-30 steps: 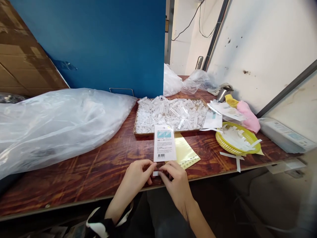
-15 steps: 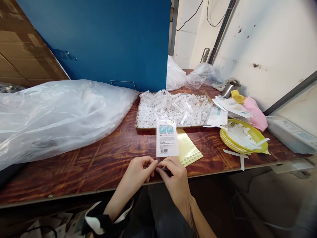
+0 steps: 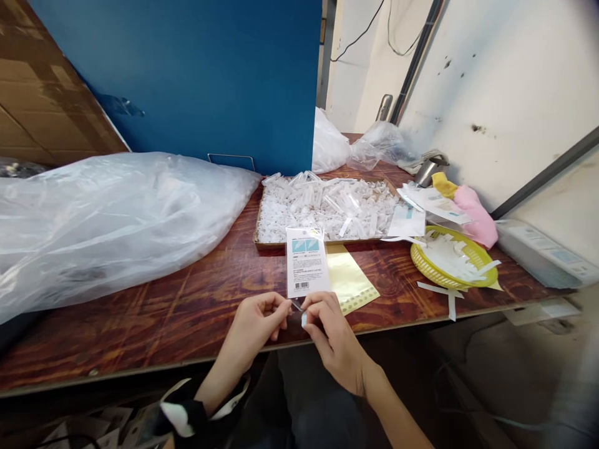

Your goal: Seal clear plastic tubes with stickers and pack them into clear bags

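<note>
Hands (image 3: 299, 324) being pinched on bottom edge of upright packet (image 3: 306, 270); sealing strip seemingly being worked. Tray of clear pieces (image 3: 327, 206) waiting full on worktop (image 3: 187, 312); peeled strips being collected in yellow basket (image 3: 452, 265).

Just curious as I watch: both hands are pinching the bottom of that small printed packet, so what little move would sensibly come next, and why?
Probably press the flap flat. The left hand and right hand meet at the lower edge of the packet, where a small strip sticks out between the fingertips. That edge looks unfinished, though the detail is too small to be sure.
</note>
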`<state>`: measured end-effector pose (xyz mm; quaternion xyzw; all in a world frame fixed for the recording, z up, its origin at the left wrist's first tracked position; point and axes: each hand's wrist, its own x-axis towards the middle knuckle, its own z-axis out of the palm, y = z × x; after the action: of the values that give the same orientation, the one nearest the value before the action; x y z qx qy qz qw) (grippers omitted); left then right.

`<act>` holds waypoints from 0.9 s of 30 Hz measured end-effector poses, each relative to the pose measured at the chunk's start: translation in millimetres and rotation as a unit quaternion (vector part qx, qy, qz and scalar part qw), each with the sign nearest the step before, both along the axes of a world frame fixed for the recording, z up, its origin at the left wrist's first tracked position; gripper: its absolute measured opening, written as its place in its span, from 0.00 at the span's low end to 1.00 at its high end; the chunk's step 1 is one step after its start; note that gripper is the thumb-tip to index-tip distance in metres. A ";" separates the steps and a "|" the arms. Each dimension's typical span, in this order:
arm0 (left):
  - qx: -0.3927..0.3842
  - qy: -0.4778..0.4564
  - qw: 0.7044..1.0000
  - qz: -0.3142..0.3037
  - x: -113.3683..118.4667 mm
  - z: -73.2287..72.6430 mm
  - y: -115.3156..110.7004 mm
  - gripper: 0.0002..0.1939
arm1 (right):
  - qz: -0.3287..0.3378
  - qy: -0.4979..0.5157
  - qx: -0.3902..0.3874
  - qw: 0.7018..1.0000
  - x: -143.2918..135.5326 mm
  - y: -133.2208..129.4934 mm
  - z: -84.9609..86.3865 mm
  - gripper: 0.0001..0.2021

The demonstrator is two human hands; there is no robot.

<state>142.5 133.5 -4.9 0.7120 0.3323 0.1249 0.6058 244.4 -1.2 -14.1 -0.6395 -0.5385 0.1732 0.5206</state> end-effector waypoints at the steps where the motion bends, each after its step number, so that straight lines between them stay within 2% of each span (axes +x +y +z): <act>1: -0.009 0.003 1.000 0.000 -0.7 1.7 0.9 0.17 | 0.016 0.059 0.011 0.998 4.1 -5.2 1.8 0.05; 4: -0.020 0.010 1.000 0.001 -3.2 4.8 2.8 0.19 | 0.035 0.210 0.000 0.977 25.5 -24.7 10.7 0.05; 6: -0.013 0.007 1.000 0.010 -4.1 3.7 3.9 0.20 | -0.002 0.228 -0.028 0.973 48.0 -40.6 24.6 0.06; 9: 0.001 0.016 1.000 -0.005 -3.0 -1.4 6.1 0.22 | -0.089 0.141 -0.055 0.984 89.6 -67.4 59.2 0.10; 11: 0.012 0.029 0.999 -0.022 -1.1 -5.0 7.8 0.24 | -0.161 0.037 -0.038 0.986 119.2 -83.6 83.2 0.08; 14: 0.018 0.037 0.999 -0.030 0.6 -8.1 9.8 0.25 | -0.304 -0.037 0.048 0.951 163.0 -100.5 101.7 0.10; 15: 0.019 0.035 0.999 -0.032 0.5 -8.7 10.2 0.24 | -0.339 -0.046 0.034 0.939 176.5 -104.4 102.0 0.12; 16: 0.018 0.033 0.999 -0.034 0.0 -9.0 10.5 0.24 | -0.355 -0.058 -0.012 0.933 189.1 -107.9 100.1 0.14; 19: 0.007 0.027 0.998 -0.049 -3.7 -8.9 10.4 0.22 | -0.364 -0.076 -0.114 0.921 218.8 -119.4 91.2 0.14; 22: -0.022 0.017 0.999 -0.045 -9.0 -6.1 7.8 0.21 | -0.394 -0.101 -0.149 0.901 231.0 -130.0 90.1 0.13; 24: -0.054 -0.001 0.998 -0.014 -11.8 -1.7 3.9 0.22 | -0.419 -0.126 -0.153 0.886 222.5 -128.3 90.7 0.11; 27: -0.111 -0.051 0.992 0.038 -12.7 8.5 -5.1 0.24 | -0.403 -0.195 -0.111 0.888 177.8 -103.0 79.5 0.07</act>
<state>129.8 128.4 3.6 0.6200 0.3393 0.1466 0.6921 422.3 -104.2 65.5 -0.8758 -0.3028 -0.1209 0.3560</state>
